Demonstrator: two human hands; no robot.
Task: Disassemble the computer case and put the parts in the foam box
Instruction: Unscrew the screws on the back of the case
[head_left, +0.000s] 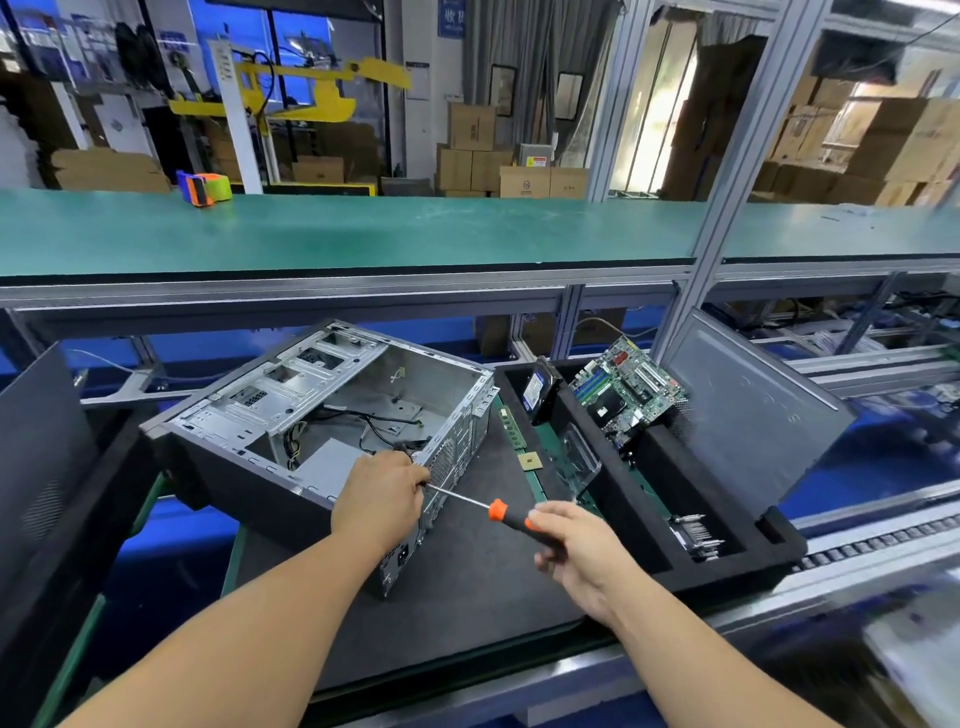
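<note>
**Screwdriver at the case's rear edge**

The left hand (382, 499) rests curled on the rear rim of the open grey metal computer case (332, 415), pinching the shaft near the tip of the orange-and-black-handled screwdriver (506, 517). The right hand (576, 551) grips its handle, just off the case's rear panel. The case lies on the dark mat surface (467, 597), bare below both hands. Beyond the right hand sits the black foam box (727, 561), holding a green motherboard (628, 389) and hard drive (537, 389).

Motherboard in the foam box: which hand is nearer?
Right. The right hand, holding the screwdriver, is below the motherboard; the left hand rests on the case, farther away.
</note>
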